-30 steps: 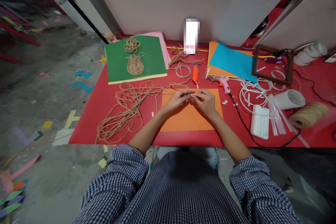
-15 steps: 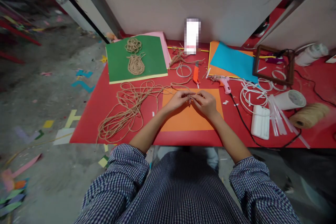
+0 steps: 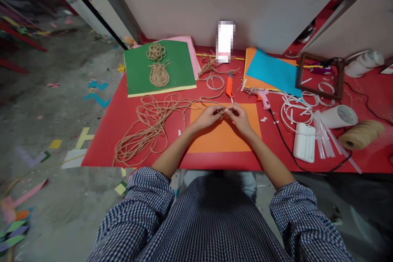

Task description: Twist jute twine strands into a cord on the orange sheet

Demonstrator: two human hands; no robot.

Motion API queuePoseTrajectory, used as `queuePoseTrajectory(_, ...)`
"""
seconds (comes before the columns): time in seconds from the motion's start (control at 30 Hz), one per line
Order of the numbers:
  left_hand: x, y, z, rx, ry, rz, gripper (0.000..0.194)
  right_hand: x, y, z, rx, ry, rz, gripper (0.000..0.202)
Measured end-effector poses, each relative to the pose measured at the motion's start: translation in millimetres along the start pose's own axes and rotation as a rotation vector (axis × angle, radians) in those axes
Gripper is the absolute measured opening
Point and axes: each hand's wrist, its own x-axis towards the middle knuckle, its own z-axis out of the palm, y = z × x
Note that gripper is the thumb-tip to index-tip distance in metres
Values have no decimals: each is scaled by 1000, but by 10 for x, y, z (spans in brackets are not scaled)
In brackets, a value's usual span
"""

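Note:
My left hand [image 3: 209,117] and my right hand [image 3: 238,118] meet above an orange sheet of paper [image 3: 222,141]. Both are closed, fingertips pinching the end of a jute twine, mostly hidden by the fingers. From there the twine [image 3: 211,99] appears to run left to a loose heap of jute twine [image 3: 153,125]. Beyond my hands lie an orange utility knife [image 3: 229,86] and a white ring [image 3: 215,82]. A pink glue gun [image 3: 263,99] rests right of the orange sheet.
Two coiled twine shapes, a flower [image 3: 156,51] and a rounded one [image 3: 159,75], lie on a green sheet [image 3: 181,65]. At right are a white power strip [image 3: 304,143], clear glue sticks [image 3: 325,141], a twine spool [image 3: 362,135] and a wooden frame [image 3: 339,82]. A bright phone [image 3: 225,41] leans at the wall.
My right hand has shifted slightly, its fingers changing their pinch at the twine end. My left hand stays nearly in place, and the things on the table have not moved.

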Motion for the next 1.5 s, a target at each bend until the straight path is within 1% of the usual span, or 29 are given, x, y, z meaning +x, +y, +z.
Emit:
queuePoseTrajectory(0.03,-2,-2,19,5,37,-1,29,-2,-9,3,34,11,21,36)
queuePoseTrajectory(0.1,-8,-1,53,28,138,-3,33,-4,-19,7,91,24,73,38)
queuePoseTrajectory(0.17,-15,9,76,113,227,9,34,-1,-2,10,116,41,120,40)
queuePoseTrajectory(0.2,-20,17,82,189,247,23,30,2,17,10,119,55,135,40)
queuePoseTrajectory(0.27,-33,41,90,367,235,64,21,10,69,8,126,73,146,40)
queuePoseTrajectory(0.3,-39,55,92,446,214,81,21,13,98,5,133,71,150,41)
queuePoseTrajectory(0.4,-55,92,99,600,163,104,29,19,163,-13,112,47,163,42)
queuePoseTrajectory(0.5,-56,112,94,650,143,120,38,20,175,-42,17,68,156,43)
queuePoseTrajectory(0.6,-42,128,77,586,127,133,44,20,137,-65,3,81,158,44)
queuePoseTrajectory(0.73,-23,164,50,421,115,132,47,22,49,-70,59,79,161,45)
queuePoseTrajectory(0.83,-16,179,22,320,81,127,50,26,-14,-64,87,78,186,48)
queuePoseTrajectory(0.93,-7,161,-7,257,45,120,52,33,-63,-75,99,87,214,49)
queuePoseTrajectory(1.07,4,124,-42,192,56,110,54,44,-77,-120,110,96,231,46)
queuePoseTrajectory(1.23,-16,136,-88,92,41,64,56,55,19,-158,109,149,201,39)
queuePoseTrajectory(1.37,-23,143,-109,35,15,40,56,72,92,-186,73,191,179,39)
queuePoseTrajectory(1.43,-16,134,-106,74,27,41,56,83,89,-203,31,172,125,38)
queuePoseTrajectory(1.5,-12,123,-91,101,24,52,57,86,58,-203,-2,125,69,36)
